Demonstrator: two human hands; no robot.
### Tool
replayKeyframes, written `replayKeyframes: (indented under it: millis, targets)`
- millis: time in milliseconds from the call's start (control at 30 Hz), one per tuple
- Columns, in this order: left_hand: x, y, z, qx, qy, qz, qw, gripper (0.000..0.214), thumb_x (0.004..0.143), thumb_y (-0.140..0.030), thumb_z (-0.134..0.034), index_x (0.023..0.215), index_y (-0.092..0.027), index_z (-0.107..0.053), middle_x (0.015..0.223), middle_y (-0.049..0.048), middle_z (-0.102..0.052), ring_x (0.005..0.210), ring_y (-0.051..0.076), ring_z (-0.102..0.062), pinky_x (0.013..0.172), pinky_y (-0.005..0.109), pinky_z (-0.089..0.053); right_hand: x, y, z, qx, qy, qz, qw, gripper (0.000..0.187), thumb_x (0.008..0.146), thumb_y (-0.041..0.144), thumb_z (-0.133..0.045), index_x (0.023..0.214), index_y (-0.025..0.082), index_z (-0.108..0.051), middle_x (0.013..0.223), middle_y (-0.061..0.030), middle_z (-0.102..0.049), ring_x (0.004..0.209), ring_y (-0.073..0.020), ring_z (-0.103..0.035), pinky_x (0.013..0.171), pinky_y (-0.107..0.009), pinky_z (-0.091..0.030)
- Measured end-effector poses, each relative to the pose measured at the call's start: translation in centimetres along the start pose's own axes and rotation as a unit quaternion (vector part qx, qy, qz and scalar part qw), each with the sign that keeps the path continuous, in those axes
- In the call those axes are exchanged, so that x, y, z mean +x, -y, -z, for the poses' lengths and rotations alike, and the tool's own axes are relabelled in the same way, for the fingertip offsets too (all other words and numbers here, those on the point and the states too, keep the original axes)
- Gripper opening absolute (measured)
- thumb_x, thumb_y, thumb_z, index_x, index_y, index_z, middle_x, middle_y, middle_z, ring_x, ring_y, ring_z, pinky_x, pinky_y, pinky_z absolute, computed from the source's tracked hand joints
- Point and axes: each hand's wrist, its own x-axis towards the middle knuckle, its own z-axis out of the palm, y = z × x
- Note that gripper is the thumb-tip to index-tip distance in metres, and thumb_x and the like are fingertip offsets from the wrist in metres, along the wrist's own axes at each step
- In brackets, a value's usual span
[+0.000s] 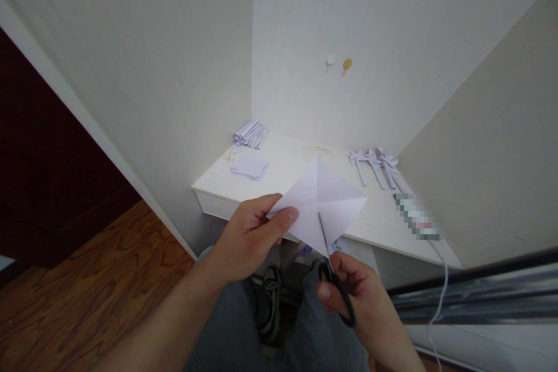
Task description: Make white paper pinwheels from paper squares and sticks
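A square sheet of white paper (335, 189), creased along both diagonals, hangs in the air over the desk's front edge. My left hand (257, 232) pinches its left corner between thumb and fingers. With the black-handled scissors (337, 290) in its grip, my right hand (361, 290) is at the near corner of the sheet. One scissor blade lies over the paper along the crease, pointing toward the middle; the other blade is hidden behind the paper.
On the white desk (296, 151) lie a bundle of rolled paper sticks (251, 134), small bits (230, 156), a stack of paper squares (250, 167) and several paper pinwheels (375, 165). A phone (416, 217) with a white cable (443, 285) rests at right. Two hooks (347, 64) are on the wall.
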Motion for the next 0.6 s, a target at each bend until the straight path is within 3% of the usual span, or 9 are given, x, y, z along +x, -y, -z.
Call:
replayKeyframes:
  millis: [600]
  targets:
    - [0.23, 0.37, -0.23, -0.017, -0.006, 0.018, 1.000, 0.028, 0.096, -0.040, -0.064, 0.082, -0.016, -0.069, 0.065, -0.0027, -0.055, 0.059, 0.011, -0.048, 0.054, 0.022, -0.041, -0.23, -0.26, 0.33, 0.004, 0.005, -0.011, 1.000, 0.053, 0.069, 0.058, -0.087, 0.066, 0.023, -0.048, 0.057, 0.0061, -0.048, 0.054, -0.0108, -0.037, 0.052, -0.023, -0.028]
